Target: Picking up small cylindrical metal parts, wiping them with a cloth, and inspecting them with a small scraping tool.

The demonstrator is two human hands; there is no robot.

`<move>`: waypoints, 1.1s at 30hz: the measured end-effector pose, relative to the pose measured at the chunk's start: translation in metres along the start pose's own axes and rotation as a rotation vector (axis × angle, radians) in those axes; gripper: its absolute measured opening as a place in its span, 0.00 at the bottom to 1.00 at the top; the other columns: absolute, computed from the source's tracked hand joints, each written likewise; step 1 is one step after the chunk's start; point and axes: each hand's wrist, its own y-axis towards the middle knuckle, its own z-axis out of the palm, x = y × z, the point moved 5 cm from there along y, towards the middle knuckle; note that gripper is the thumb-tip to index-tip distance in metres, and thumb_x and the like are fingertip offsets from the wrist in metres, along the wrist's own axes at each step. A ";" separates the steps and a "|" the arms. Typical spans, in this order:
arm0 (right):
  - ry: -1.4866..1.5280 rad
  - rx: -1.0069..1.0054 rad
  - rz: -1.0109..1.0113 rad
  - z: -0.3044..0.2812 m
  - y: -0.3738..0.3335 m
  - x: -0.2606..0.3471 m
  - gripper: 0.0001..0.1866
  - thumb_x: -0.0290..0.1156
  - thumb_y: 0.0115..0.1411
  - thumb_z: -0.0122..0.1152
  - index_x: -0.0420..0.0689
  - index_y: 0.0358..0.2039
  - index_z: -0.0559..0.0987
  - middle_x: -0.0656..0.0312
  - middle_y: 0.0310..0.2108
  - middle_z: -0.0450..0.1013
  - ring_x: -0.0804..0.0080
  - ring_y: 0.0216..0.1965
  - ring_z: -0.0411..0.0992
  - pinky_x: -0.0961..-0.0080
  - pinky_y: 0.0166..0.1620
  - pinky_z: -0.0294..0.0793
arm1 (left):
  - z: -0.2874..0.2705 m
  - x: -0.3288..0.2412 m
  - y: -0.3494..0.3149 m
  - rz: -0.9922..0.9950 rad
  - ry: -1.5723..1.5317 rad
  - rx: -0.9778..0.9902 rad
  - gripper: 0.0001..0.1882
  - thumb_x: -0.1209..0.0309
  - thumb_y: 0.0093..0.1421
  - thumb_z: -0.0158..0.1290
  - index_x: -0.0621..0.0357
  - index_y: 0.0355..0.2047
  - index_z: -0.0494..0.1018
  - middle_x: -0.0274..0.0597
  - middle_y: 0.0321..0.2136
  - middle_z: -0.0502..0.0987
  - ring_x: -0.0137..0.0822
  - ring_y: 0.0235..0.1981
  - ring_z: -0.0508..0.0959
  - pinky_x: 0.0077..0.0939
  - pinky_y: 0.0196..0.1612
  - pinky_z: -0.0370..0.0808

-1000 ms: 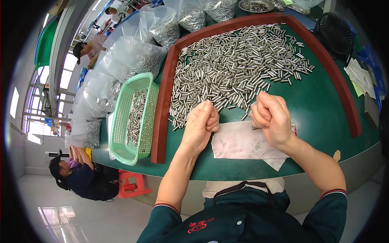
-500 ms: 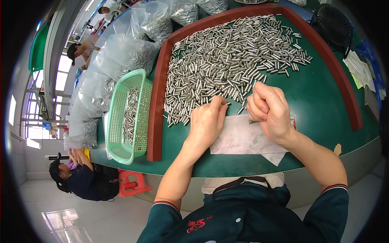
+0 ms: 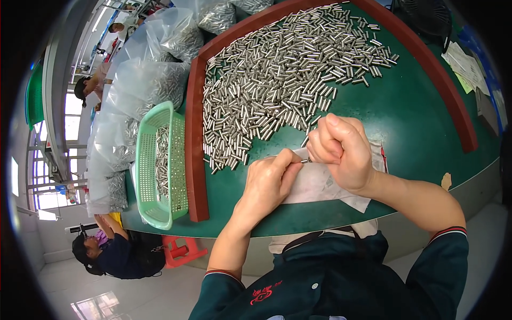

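Between the thumb and forefinger of my left hand [image 3: 266,184] is a small metal pin [image 3: 304,161], its tip pointing right. My right hand [image 3: 345,154] is curled into a fist close beside that tip; whatever lies inside its fingers is hidden. Both hands are above a stained whitish cloth [image 3: 314,184] on the green table [image 3: 392,114]. Just beyond them spreads a large heap of loose silvery metal pins [image 3: 277,80], a few of them near my right knuckles.
Red-brown rails [image 3: 196,160] border the heap. Left of them stands a light green basket [image 3: 178,170] with more pins, beside clear bags [image 3: 173,80] of metal pieces. A black fan [image 3: 424,21] and papers [image 3: 465,64] lie far right. A person [image 3: 120,250] sits at left.
My hands have come closer together, the left one's pin now almost at my right fist. The whole view has shifted slightly, with the heap further left.
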 end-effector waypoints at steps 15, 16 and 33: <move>0.014 -0.017 0.004 0.000 0.000 -0.004 0.22 0.36 0.60 0.33 0.48 0.08 0.54 0.70 0.06 0.48 0.81 0.10 0.42 0.81 0.16 0.44 | 0.000 0.003 -0.001 -0.002 0.001 -0.008 0.06 0.76 0.49 0.51 0.61 0.22 0.64 0.48 0.12 0.69 0.46 0.15 0.71 0.35 0.17 0.65; 0.016 -0.014 0.009 0.001 0.000 -0.005 0.22 0.36 0.60 0.33 0.48 0.08 0.54 0.70 0.06 0.48 0.81 0.10 0.42 0.81 0.16 0.44 | -0.001 0.003 -0.001 -0.014 0.004 -0.012 0.06 0.76 0.48 0.52 0.61 0.22 0.64 0.48 0.12 0.69 0.46 0.15 0.71 0.35 0.17 0.65; -0.050 -0.028 0.000 0.005 0.000 -0.004 0.22 0.35 0.60 0.33 0.48 0.08 0.53 0.70 0.06 0.47 0.81 0.11 0.44 0.81 0.18 0.46 | -0.003 0.002 -0.001 -0.007 -0.023 -0.050 0.04 0.76 0.49 0.52 0.61 0.23 0.67 0.46 0.12 0.69 0.41 0.13 0.71 0.32 0.17 0.65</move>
